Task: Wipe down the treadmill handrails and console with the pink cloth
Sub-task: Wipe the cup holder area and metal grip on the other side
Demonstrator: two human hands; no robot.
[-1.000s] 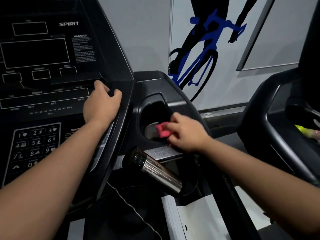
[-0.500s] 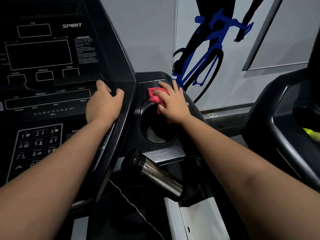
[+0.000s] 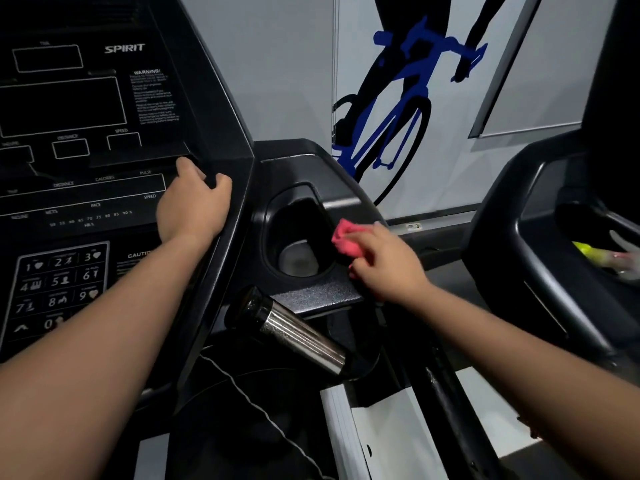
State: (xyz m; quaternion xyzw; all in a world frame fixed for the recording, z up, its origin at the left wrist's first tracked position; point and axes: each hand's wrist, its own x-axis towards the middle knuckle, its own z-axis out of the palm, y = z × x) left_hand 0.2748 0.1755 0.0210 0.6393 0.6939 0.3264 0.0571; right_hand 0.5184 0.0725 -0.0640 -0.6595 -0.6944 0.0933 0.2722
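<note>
The black treadmill console (image 3: pixel 90 188) fills the left of the view, with a keypad at lower left. My left hand (image 3: pixel 194 206) rests on the console's right edge, fingers curled over a ledge. To its right is the side tray with a cup holder (image 3: pixel 298 237). My right hand (image 3: pixel 384 261) grips the bunched pink cloth (image 3: pixel 346 242) and presses it against the cup holder's right rim. A silver-sleeved handrail grip (image 3: pixel 298 337) sticks out below the tray.
A second treadmill (image 3: pixel 540 258) stands at the right with a yellow-green item (image 3: pixel 588 251) in its tray. The wall behind bears a blue and black cyclist graphic (image 3: pixel 398 109). A thin safety cord (image 3: pixel 249 400) runs below the console.
My right hand has carried the cloth from the front of the cup holder up to its far rim, then back down to its right rim. The left hand has stayed put.
</note>
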